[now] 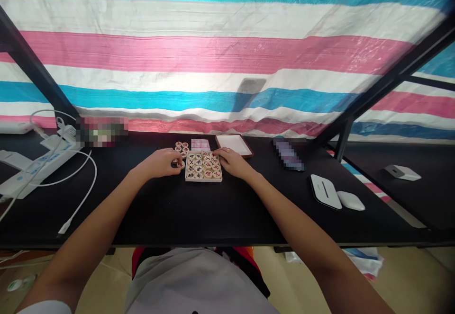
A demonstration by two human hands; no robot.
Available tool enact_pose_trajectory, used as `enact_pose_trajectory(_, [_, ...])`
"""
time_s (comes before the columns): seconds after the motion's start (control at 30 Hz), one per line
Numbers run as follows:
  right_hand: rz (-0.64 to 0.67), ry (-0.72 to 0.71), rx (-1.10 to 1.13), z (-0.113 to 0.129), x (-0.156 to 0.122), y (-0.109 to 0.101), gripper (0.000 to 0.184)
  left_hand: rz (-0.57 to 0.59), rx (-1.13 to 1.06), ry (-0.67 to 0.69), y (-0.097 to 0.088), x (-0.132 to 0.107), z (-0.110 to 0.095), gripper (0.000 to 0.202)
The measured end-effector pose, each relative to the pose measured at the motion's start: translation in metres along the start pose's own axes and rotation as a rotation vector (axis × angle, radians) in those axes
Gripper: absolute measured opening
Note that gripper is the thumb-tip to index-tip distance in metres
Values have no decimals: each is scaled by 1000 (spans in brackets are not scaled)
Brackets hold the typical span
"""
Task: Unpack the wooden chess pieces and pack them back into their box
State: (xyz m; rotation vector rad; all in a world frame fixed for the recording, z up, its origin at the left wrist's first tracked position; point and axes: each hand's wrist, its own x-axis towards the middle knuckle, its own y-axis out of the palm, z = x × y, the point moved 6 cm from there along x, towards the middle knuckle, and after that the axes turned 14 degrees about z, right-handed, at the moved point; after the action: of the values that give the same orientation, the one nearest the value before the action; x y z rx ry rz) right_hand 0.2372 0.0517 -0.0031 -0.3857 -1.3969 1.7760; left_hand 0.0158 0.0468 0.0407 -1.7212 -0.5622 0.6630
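Both hands meet at a small pale box (203, 177) that lies flat at the middle of the black tabletop (199, 214), towards its far edge. The box is packed with round game pieces (203, 166) in neat rows, their faces marked in red or black. The left hand (160, 162) lies just left of the box with its fingers curled; its grip is closed on a loose piece (175, 164) that sits at the box's left side, touching or nearly touching the tabletop. The right hand (232, 161) rests against the right side of the box, with its fingertips at the far right corner. Whether its grip is closed on anything I cannot tell, since the fingers hide what is under them. Just beyond the left hand lies a small cluster of spare pieces (182, 147). Beside that, behind the box, is a pink gridded sheet (200, 144), and to its right a shallow lid (234, 144) with a dark red rim. At the far left a white power strip (33, 168) trails a white cable (83, 195) across the tabletop. Well to the right lie two flat white gadgets (325, 191), side by side. A tarp (220, 49) striped in pink, white and blue hangs behind it all.
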Motion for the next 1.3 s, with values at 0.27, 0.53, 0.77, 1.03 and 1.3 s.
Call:
enact_pose_trajectory(0.27, [-9,-6,8,1,0,-1,34,-54,132,51,19,12,7,22])
enact_pose_trajectory(0.53, [8,0,1,3,0,-2,34,-76,187,-1,24,16,13,25])
enact_pose_trajectory(0.77, [11,41,4,1,-1,-1,37,-81,93,12,16,9,4,24])
enact_pose_trajectory(1.03, [4,3,58,3,0,-3,31,-35,77,88,25,12,-23,30])
enact_pose_trajectory(1.3, [2,45,55,5,0,-3,29,-63,33,143,33,16,-28,31])
